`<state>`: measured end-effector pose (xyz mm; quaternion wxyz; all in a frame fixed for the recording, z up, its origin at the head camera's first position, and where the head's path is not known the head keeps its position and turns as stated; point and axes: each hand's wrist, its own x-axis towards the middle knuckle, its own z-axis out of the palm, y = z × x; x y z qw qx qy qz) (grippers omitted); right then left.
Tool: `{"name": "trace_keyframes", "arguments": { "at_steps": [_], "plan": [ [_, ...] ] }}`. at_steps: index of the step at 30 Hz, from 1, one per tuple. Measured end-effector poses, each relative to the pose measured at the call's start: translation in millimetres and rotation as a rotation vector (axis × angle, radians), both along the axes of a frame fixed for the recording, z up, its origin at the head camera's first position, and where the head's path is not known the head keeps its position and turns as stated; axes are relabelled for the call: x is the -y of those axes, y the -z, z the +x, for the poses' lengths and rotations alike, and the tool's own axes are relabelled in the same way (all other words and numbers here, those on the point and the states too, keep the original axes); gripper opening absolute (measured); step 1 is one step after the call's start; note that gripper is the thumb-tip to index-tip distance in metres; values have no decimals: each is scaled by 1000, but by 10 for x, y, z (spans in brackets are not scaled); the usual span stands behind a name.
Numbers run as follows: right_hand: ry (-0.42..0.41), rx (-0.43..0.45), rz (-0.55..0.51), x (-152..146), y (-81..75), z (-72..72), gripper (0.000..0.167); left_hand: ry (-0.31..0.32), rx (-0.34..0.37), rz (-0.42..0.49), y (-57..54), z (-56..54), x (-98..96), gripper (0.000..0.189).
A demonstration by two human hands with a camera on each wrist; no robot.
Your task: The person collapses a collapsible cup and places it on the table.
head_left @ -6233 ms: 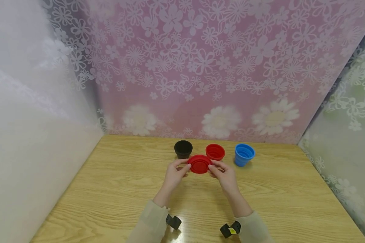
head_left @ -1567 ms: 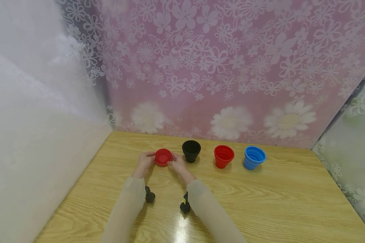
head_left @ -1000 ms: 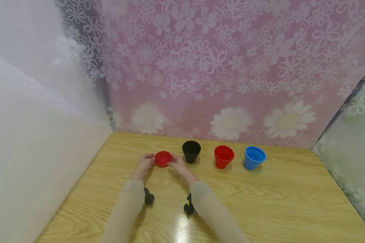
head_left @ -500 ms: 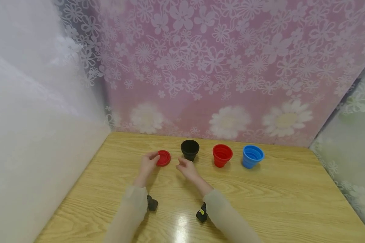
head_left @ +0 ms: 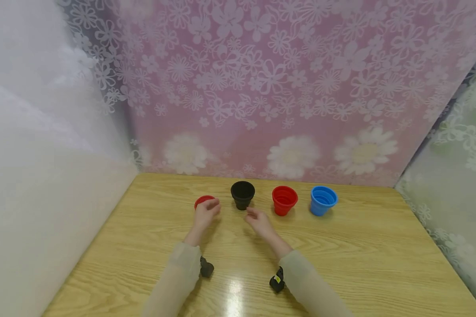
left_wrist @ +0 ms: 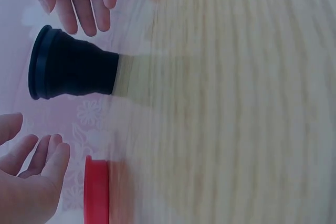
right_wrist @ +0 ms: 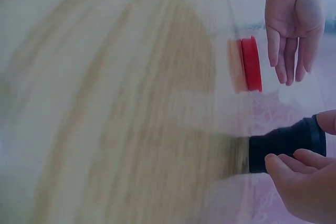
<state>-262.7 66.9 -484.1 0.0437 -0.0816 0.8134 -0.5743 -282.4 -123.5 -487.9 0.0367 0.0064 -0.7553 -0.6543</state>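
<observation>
A collapsed red silicone cup [head_left: 203, 200] lies flat at the left, partly hidden behind my left hand [head_left: 207, 214]. That hand hovers with loosely bent fingers, holding nothing; the left wrist view shows space between it and the flat red cup [left_wrist: 97, 192]. To the right stands an upright, expanded black cup [head_left: 242, 193]. My right hand [head_left: 261, 223] is just in front and to the right of it. In the right wrist view its fingers overlap the black cup [right_wrist: 286, 142], but the left wrist view shows its fingertips [left_wrist: 88, 29] apart from the cup.
Farther right on the wooden table [head_left: 238, 246] stand an expanded red cup [head_left: 284, 200] and an expanded blue cup [head_left: 323, 200], roughly in line with the black one. A pink floral curtain [head_left: 230, 110] hangs behind the table, and a pale wall [head_left: 55, 176] bounds the left side.
Earlier both hands held the collapsed red cup before the other cups, then placed it left of the black cup. Both have since let go; the right hand moved off rightward first, then the left.
</observation>
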Motion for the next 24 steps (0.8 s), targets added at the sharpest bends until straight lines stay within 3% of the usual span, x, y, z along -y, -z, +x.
{"name": "trace_keyframes", "arguments": {
  "at_steps": [4,9,17,24],
  "plan": [
    [45,-12,7,-78,17,-46,36,20,32,4,-17,9,-66,34],
    [90,-21,11,-139,-18,-120,41,28,19,-14,-44,-15,-138,34],
    [93,-57,-41,-177,-129,-267,52,55,-33,-36,-96,-100,-243,39],
    [62,-56,-85,-178,-85,-398,56,84,-34,4,-93,-163,-338,43]
  ]
}}
